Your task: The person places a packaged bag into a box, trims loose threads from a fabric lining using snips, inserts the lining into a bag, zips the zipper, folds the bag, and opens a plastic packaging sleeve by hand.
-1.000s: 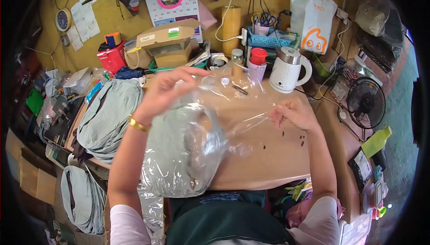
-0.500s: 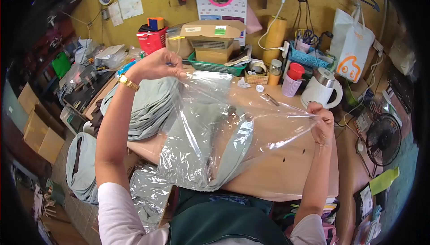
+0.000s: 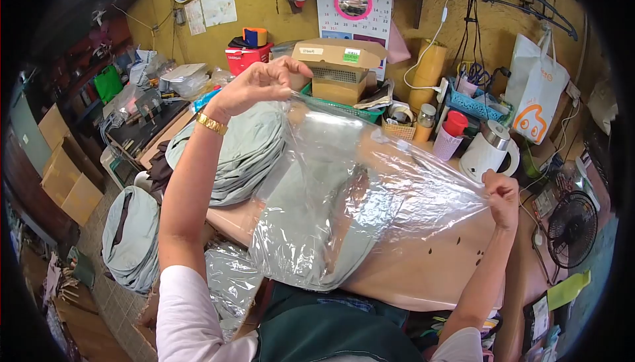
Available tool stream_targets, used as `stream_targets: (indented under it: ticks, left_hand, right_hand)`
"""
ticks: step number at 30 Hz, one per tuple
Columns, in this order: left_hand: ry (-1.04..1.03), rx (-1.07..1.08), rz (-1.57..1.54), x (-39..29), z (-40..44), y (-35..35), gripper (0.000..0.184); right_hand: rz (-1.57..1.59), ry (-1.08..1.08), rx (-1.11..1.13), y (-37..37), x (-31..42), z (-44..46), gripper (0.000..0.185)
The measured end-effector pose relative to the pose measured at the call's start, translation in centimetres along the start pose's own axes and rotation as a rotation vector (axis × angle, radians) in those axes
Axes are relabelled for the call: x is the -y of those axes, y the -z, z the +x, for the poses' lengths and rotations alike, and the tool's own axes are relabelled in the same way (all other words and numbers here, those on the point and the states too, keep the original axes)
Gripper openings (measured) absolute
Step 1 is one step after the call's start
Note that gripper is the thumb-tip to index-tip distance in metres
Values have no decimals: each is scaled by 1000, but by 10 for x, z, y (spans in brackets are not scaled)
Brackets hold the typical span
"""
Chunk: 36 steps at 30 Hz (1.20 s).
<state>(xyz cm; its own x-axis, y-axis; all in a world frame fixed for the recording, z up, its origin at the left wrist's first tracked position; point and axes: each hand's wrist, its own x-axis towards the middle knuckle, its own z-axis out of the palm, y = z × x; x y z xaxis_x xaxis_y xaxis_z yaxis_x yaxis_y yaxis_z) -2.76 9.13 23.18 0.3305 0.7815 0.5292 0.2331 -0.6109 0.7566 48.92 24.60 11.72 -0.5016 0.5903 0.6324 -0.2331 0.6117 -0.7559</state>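
Note:
My left hand [image 3: 261, 84], with a gold bracelet at the wrist, pinches the upper left edge of a clear plastic bag [image 3: 423, 193]. Closed around its right side, my right hand [image 3: 501, 198] pulls the film into folds near the white kettle. Grey-green folded cloth [image 3: 297, 210] lies inside the bag on the brown tabletop, its lower end near my body. The film stretches between both hands above the cloth. Just left of the bag is a stack of similar grey-green cloth [image 3: 248, 154].
A white kettle [image 3: 486, 150], pink cup [image 3: 446, 144] and blue basket [image 3: 476, 101] stand at the back right. Cardboard boxes [image 3: 338, 74] are at the back. A black fan [image 3: 572, 230] stands at the right. Another cloth bundle [image 3: 131, 240] sits low at the left.
Since the earliest frame, my hands have moved farther apart and the film between them has spread wider. My left hand has closed on the bag's edge. The camera view has shifted left.

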Motion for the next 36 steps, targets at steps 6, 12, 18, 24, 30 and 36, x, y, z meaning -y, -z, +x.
stream_targets:
  ticks: [6, 12, 18, 24, 30, 36]
  left_hand:
    - [45, -104, 138, -2, -4, -2, 16]
    - [-265, -248, -661, -2, 11, -63, 19]
    - [97, -221, -11, 4, 19, -177, 53]
    - [180, -148, 128, 46, 16, -250, 91]
    - [452, -71, 284, 39, 11, -258, 107]
    - [195, -134, 531, 50, -15, -248, 91]
  right_hand:
    - [-280, -96, 60, -9, 1, -9, 47]
    - [409, 110, -315, -63, -10, -5, 37]
    - [340, -122, -470, -131, 3, -1, 10]
    - [78, -222, -274, -192, 0, -6, 10]
    - [104, -178, -374, -191, -6, -14, 3]
    - [30, -293, -489, -166, -28, -22, 3]
